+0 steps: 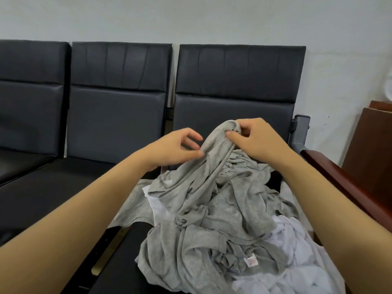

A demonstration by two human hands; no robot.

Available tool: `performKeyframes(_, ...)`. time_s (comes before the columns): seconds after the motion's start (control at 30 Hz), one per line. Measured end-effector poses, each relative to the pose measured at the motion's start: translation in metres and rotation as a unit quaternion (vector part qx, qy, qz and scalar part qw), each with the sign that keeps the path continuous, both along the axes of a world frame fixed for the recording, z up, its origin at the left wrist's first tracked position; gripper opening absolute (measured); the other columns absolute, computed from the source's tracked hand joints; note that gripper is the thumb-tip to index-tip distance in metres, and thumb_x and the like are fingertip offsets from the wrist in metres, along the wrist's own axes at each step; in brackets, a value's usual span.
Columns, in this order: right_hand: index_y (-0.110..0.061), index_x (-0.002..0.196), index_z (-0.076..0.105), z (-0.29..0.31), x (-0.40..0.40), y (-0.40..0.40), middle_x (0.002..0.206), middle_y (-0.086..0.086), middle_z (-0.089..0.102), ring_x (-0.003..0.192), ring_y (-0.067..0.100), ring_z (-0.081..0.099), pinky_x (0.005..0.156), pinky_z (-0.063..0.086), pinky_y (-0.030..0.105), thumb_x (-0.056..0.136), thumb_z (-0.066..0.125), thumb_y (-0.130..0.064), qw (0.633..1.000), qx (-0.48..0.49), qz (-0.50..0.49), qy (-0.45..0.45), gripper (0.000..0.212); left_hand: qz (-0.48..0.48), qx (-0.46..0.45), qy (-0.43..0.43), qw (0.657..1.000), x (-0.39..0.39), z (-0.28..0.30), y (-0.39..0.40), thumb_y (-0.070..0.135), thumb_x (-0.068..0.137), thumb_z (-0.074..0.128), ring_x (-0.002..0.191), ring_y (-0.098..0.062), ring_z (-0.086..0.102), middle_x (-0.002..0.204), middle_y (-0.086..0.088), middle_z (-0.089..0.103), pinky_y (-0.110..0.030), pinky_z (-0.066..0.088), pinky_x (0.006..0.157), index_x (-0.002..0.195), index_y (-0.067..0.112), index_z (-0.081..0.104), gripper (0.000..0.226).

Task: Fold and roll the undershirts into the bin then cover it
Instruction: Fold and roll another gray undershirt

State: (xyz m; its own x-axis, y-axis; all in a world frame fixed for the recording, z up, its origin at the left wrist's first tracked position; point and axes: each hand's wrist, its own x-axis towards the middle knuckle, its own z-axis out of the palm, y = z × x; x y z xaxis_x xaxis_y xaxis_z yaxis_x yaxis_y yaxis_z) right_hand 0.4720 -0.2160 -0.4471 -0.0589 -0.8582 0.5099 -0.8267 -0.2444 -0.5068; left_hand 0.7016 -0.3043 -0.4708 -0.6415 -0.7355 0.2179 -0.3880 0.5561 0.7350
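While the black waiting-room seats (118, 111) line the far wall, the left hand (176, 148) reaches in with curled fingers, fingertips touching the left side of a raised grey undershirt (212, 149); whether it pinches the cloth I cannot tell. Right of it, the right hand (252, 139) pinches that shirt's bunched top. Below both hands, the shirt trails into a near heap of grey and white undershirts (222, 230).

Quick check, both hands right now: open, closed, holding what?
Left hand: open, fingertips just touching the lifted grey undershirt, gripping nothing.
Right hand: pinches the top of that grey undershirt, lifting it off the pile.
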Motion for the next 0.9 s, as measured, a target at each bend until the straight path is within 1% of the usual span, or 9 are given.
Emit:
performKeyframes(0.07, -0.018, 0.091, 0.074, 0.002, -0.005, 0.002, 0.084, 0.006, 0.075, 0.084, 0.03, 0.07, 0.082, 0.058, 0.051, 0.1, 0.063, -0.032, 0.999, -0.011, -0.006, -0.031, 0.021, -0.001, -0.001, -0.076, 0.997, 0.003, -0.017, -0.009, 0.039, 0.09, 0.078, 0.098, -0.005, 0.071, 0.114, 0.012, 0.07, -0.027, 0.057, 0.088, 0.127, 0.036, 0.058, 0.043)
performKeyframes(0.17, -0.022, 0.095, 0.077, 0.007, -0.011, 0.005, 0.09, 0.002, 0.078, 0.091, 0.028, 0.073, 0.09, 0.059, 0.053, 0.101, 0.062, -0.032, 0.993, -0.027, -0.003, -0.115, 0.019, 0.015, -0.012, -0.11, 0.994, 0.004, -0.042, -0.018, 0.038, 0.092, 0.076, 0.094, -0.001, 0.069, 0.109, 0.013, 0.071, -0.029, 0.056, 0.091, 0.117, 0.036, 0.064, 0.028)
performKeyframes(0.27, -0.018, 0.094, 0.077, 0.01, -0.017, 0.006, 0.091, 0.007, 0.077, 0.083, 0.02, 0.071, 0.088, 0.059, 0.053, 0.101, 0.059, -0.031, 0.99, -0.04, -0.017, -0.133, 0.024, 0.02, -0.04, -0.135, 0.99, 0.004, -0.053, -0.024, 0.038, 0.096, 0.071, 0.075, 0.011, 0.062, 0.099, 0.013, 0.072, -0.025, 0.051, 0.082, 0.103, 0.025, 0.069, 0.015)
performKeyframes(0.33, -0.012, 0.094, 0.075, 0.009, -0.021, 0.004, 0.092, 0.014, 0.075, 0.076, 0.017, 0.063, 0.078, 0.057, 0.048, 0.1, 0.058, -0.033, 0.99, -0.045, -0.036, -0.126, 0.028, 0.027, -0.039, -0.125, 0.991, 0.004, -0.051, -0.026, 0.037, 0.099, 0.067, 0.072, 0.006, 0.064, 0.096, 0.009, 0.075, -0.025, 0.048, 0.076, 0.102, 0.02, 0.066, 0.017)
performKeyframes(0.43, -0.005, 0.093, 0.071, 0.004, -0.026, 0.002, 0.082, 0.015, 0.071, 0.066, 0.013, 0.053, 0.063, 0.043, 0.031, 0.101, 0.056, -0.033, 0.994, -0.034, -0.081, -0.068, 0.032, 0.063, -0.003, -0.047, 0.997, 0.006, -0.034, -0.023, 0.028, 0.104, 0.06, 0.082, -0.011, 0.072, 0.092, -0.002, 0.077, -0.033, 0.059, 0.074, 0.106, 0.014, 0.062, 0.014)
performKeyframes(0.5, -0.003, 0.091, 0.069, -0.001, -0.029, 0.001, 0.079, 0.015, 0.069, 0.063, 0.013, 0.051, 0.059, 0.04, 0.03, 0.101, 0.056, -0.032, 0.994, -0.02, -0.099, -0.037, 0.033, 0.09, 0.022, 0.025, 0.995, 0.007, -0.018, -0.018, 0.024, 0.104, 0.059, 0.081, -0.016, 0.072, 0.087, -0.003, 0.076, -0.036, 0.06, 0.079, 0.107, 0.013, 0.063, 0.012)
performKeyframes(0.6, -0.005, 0.088, 0.067, -0.006, -0.034, 0.0, 0.079, 0.014, 0.069, 0.064, 0.016, 0.053, 0.057, 0.04, 0.03, 0.099, 0.056, -0.029, 0.993, -0.011, -0.12, 0.0, 0.029, 0.101, 0.051, 0.138, 0.984, 0.01, 0.009, -0.01, 0.022, 0.104, 0.061, 0.076, -0.014, 0.07, 0.078, 0.0, 0.073, -0.032, 0.058, 0.069, 0.104, 0.014, 0.065, 0.009)
performKeyframes(0.73, -0.011, 0.083, 0.065, -0.005, -0.035, 0.0, 0.077, 0.011, 0.069, 0.064, 0.02, 0.055, 0.056, 0.043, 0.031, 0.098, 0.058, -0.026, 0.989, -0.019, -0.144, 0.034, 0.023, 0.056, 0.081, 0.262, 0.96, 0.014, 0.041, 0.005, 0.024, 0.105, 0.06, 0.072, -0.011, 0.07, 0.085, -0.002, 0.072, -0.024, 0.052, 0.065, 0.105, 0.016, 0.064, 0.009)
performKeyframes(0.9, -0.033, 0.096, 0.066, -0.004, -0.026, 0.002, 0.089, -0.009, 0.069, 0.082, 0.015, 0.066, 0.066, 0.054, 0.034, 0.095, 0.062, -0.031, 0.989, 0.018, -0.133, 0.059, 0.004, 0.025, 0.069, 0.299, 0.952, 0.008, 0.058, 0.021, 0.025, 0.105, 0.06, 0.074, -0.011, 0.067, 0.094, -0.003, 0.067, -0.03, 0.054, 0.075, 0.116, 0.012, 0.064, 0.017)
